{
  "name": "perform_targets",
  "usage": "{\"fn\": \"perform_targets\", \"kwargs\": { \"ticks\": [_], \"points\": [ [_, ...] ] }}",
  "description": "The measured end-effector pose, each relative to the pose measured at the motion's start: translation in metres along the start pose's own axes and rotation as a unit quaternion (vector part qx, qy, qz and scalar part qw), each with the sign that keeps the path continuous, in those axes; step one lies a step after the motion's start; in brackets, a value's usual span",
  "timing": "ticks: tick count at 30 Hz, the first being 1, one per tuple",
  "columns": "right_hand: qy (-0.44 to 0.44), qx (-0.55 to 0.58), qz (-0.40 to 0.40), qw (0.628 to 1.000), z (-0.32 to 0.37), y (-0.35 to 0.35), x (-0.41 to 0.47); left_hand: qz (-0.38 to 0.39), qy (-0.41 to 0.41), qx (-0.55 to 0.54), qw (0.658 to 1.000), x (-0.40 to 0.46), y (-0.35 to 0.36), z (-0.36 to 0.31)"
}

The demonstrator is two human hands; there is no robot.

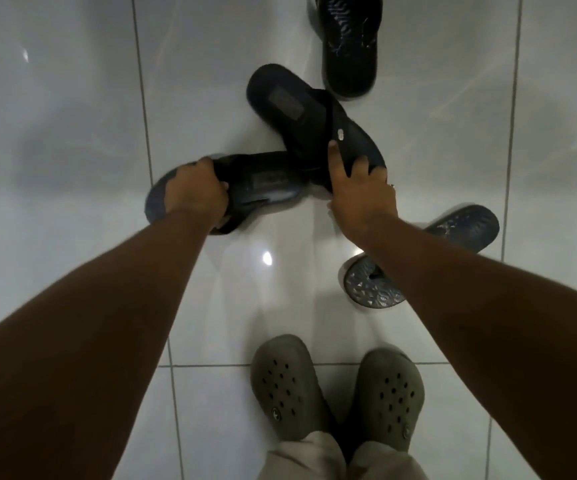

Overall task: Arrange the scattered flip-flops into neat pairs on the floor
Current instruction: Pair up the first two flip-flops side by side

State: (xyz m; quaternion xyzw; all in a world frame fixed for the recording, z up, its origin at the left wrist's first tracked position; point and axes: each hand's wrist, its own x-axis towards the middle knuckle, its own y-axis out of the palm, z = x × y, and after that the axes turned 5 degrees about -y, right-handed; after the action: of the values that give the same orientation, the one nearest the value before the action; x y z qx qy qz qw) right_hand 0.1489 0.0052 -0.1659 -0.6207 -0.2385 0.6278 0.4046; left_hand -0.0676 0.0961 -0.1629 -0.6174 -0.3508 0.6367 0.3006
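Observation:
Two dark slide sandals meet in the middle of the white tiled floor. My left hand point(195, 194) grips the toe end of the left slide point(263, 183), which lies sideways. My right hand point(359, 192) is closed over the strap and toe of the other slide point(290, 98), which points diagonally away to the upper left. A dark patterned flip-flop point(349, 46) lies at the top of the view. Its likely mate point(463, 226) lies at the right, partly hidden under my right forearm.
My two feet in olive-green perforated clogs point(335, 386) stand at the bottom centre. Glossy white floor tiles point(72, 98) with grey grout lines stretch to the left and right, with a light glare near the centre.

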Motion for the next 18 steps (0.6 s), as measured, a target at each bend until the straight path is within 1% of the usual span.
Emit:
{"fn": "perform_targets", "kwargs": {
  "ticks": [3,6,8,10,12,14,18],
  "points": [
    [-0.019,-0.013,-0.002,1.000,0.015,0.002,-0.012,0.016,-0.041,-0.065,0.997,-0.014,0.007,0.016],
    [-0.013,-0.051,-0.018,0.998,0.028,0.009,-0.018,0.028,-0.123,-0.135,0.983,-0.014,0.006,0.037],
    [0.010,-0.023,-0.016,1.000,0.031,0.015,-0.017,0.019,-0.183,-0.184,0.965,-0.011,0.006,0.049],
    [0.014,0.018,-0.006,1.000,0.036,0.024,-0.017,0.024,-0.221,-0.246,0.944,-0.010,0.008,0.059],
    [0.000,0.024,0.004,1.000,0.044,0.033,-0.021,0.029,-0.232,-0.283,0.930,-0.016,0.013,0.062],
    [-0.012,0.019,0.012,1.000,0.055,0.040,-0.029,0.029,-0.229,-0.293,0.928,-0.027,0.020,0.059],
    [0.000,0.024,0.027,0.999,0.079,0.052,-0.049,0.023,-0.217,-0.304,0.927,-0.050,0.037,0.055]
  ]
}}
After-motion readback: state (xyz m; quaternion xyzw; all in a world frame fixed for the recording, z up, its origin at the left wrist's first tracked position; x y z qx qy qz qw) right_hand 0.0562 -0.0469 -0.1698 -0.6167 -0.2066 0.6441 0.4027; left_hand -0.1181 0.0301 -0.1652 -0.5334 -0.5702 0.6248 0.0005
